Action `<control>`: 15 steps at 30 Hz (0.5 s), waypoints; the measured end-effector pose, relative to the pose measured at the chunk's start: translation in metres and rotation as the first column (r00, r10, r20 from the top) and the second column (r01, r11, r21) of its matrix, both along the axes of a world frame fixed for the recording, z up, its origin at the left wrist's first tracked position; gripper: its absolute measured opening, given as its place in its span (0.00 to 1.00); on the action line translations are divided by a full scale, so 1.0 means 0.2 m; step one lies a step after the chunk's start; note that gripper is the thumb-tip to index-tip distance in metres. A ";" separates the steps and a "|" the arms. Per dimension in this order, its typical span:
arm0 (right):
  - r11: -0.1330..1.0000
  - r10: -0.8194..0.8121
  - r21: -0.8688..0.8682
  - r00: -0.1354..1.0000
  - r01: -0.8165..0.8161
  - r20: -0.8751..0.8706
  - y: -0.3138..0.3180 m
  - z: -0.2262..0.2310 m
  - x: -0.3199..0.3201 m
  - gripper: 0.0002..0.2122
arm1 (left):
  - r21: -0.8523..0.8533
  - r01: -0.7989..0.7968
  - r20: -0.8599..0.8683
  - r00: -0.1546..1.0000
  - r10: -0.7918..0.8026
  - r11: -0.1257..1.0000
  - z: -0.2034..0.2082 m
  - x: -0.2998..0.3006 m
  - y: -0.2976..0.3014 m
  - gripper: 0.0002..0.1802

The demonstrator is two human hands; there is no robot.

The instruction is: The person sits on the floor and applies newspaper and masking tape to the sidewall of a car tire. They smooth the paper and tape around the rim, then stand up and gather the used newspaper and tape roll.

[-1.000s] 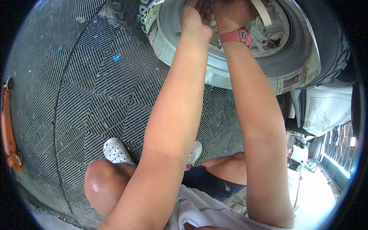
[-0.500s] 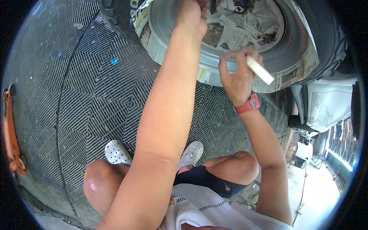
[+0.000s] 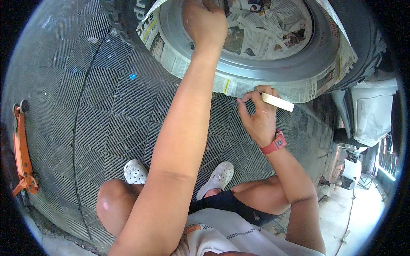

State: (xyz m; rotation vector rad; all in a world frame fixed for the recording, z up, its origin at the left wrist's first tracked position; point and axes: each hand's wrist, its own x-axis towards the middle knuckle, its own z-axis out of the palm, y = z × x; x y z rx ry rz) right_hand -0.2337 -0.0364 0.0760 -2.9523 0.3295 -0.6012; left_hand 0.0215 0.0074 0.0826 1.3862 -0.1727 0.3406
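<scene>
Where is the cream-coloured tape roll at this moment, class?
In the head view, the tape roll is right of centre, in the right hand, by the newspaper's lower edge.

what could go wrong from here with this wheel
The outer paper flares out around the rim, so the right hand, close to its lower edge, might snag or tear it. The tape, held in that hand, could slip onto the mat. The left hand is over the rim and might smudge it.
</scene>
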 end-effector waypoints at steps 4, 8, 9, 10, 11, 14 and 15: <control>1.000 0.001 0.022 1.000 -0.001 0.027 -0.02 0.00 -0.01 0.08 | 0.218 -0.278 0.342 0.920 0.194 0.935 0.01 0.00 0.02 0.20; 0.995 -0.024 0.098 1.000 0.023 0.014 -0.04 0.00 0.00 0.09 | 0.307 -0.148 0.263 0.962 0.066 0.940 0.00 -0.01 0.01 0.22; 0.992 -0.027 0.123 1.000 0.026 0.013 -0.04 0.00 0.00 0.09 | 0.313 -0.161 0.271 0.960 0.074 0.936 0.00 -0.02 0.01 0.23; 0.989 -0.039 0.142 0.999 0.038 0.004 -0.04 0.00 0.00 0.09 | 0.319 -0.175 0.279 0.956 0.084 0.931 -0.01 -0.04 0.01 0.24; 0.986 -0.050 0.161 0.999 0.050 -0.005 -0.04 0.01 0.01 0.09 | 0.315 -0.202 0.322 0.942 0.096 0.927 0.00 -0.05 0.00 0.24; 0.990 -0.046 0.135 0.999 0.044 0.010 -0.04 0.02 0.02 0.08 | 0.316 -0.215 0.385 0.919 0.082 0.924 0.00 -0.10 -0.04 0.25; 0.993 -0.035 0.112 0.999 0.032 0.020 -0.04 0.03 0.02 0.08 | 0.326 -0.183 0.368 0.928 0.053 0.928 0.00 -0.10 -0.06 0.26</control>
